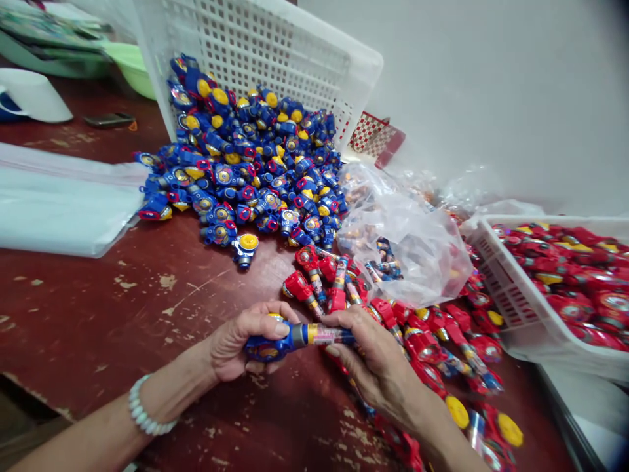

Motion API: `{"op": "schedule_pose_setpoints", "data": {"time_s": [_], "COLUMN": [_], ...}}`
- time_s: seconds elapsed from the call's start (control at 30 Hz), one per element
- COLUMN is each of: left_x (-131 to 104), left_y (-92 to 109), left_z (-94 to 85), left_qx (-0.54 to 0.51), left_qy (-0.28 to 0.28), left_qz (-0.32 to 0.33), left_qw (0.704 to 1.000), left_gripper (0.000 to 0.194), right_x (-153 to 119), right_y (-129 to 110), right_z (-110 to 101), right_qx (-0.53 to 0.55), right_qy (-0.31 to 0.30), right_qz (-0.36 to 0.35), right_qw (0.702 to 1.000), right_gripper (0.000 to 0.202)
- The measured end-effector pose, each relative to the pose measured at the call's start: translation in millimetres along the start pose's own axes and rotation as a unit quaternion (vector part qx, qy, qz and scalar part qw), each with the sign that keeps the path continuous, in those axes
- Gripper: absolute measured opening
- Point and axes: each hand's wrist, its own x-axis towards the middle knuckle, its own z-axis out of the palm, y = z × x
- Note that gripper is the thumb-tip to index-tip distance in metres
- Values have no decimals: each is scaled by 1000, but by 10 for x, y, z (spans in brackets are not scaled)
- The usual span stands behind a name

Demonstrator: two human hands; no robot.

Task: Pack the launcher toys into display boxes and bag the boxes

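Note:
My left hand [255,337] is wrapped round a blue plastic toy [265,349] with a yellow disc and a grey collar. A printed tube [322,334] with a yellow band lies in line with that collar, touching it. My right hand [371,351] grips the tube's far end between thumb and fingers. Whether the tube sits inside the collar cannot be made out. Just beyond my hands lie red toys [299,286] fitted with similar printed tubes. A single blue toy [244,249] lies apart, near the big pile of blue toys [268,187].
The blue pile spills from a tipped white basket [363,56]. A clear plastic bag [422,249] holds printed tubes. At right stands a white basket [506,328] of red toys. Plastic bags [63,210], a phone [109,120] and a white mug [42,95] lie left on the worn red table [147,341].

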Motion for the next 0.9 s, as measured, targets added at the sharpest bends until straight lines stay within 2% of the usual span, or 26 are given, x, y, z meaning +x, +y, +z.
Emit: {"op": "schedule_pose_setpoints", "data": {"time_s": [0.1,0.17,0.2,0.23,0.3,0.33,0.37,0.4,0.43,0.5,0.53,0.6,0.7,0.83,0.9], "left_x": [-28,-58,-74,-87,-100,-98,-90,-77,-62,-36,-29,-31,-56,-56,-41], "left_y": [10,15,20,27,59,86,120,158,197,269,296,327,322,254,215], "left_z": [34,75,96,113,128,123,110,92,71,35,25,23,33,-20,-58], "left_qx": [97,217,291,369,503,548,573,580,576,547,532,512,487,421,377], "left_qy": [26,53,67,74,68,53,35,18,8,6,7,6,-7,-26,-31], "left_qz": [48,133,192,252,350,375,380,366,338,277,257,248,235,149,135], "left_qw": [994,966,935,892,787,746,726,728,745,790,807,822,841,894,916], "left_gripper": [34,30,26,22,17,17,18,19,19,19,18,18,18,23,27], "right_x": [-29,-52,-60,-65,-63,-55,-45,-34,-23,-11,-13,-36,-96,-160,-171], "right_y": [-3,21,41,64,112,129,136,132,116,58,25,-27,-48,-51,-77], "right_z": [37,87,114,139,174,181,179,172,160,134,126,119,124,114,103], "right_qx": [5,35,67,113,237,295,329,327,284,113,26,-68,-64,-39,-30], "right_qy": [3,17,20,17,-15,-42,-64,-77,-77,-58,-50,-65,-99,-118,-124], "right_qz": [-5,48,94,145,238,268,281,277,260,189,149,96,71,81,88], "right_qw": [1000,998,993,983,942,916,899,900,920,974,987,991,990,989,988], "right_gripper": [27,21,18,18,27,31,33,34,32,29,28,29,27,26,26]}}
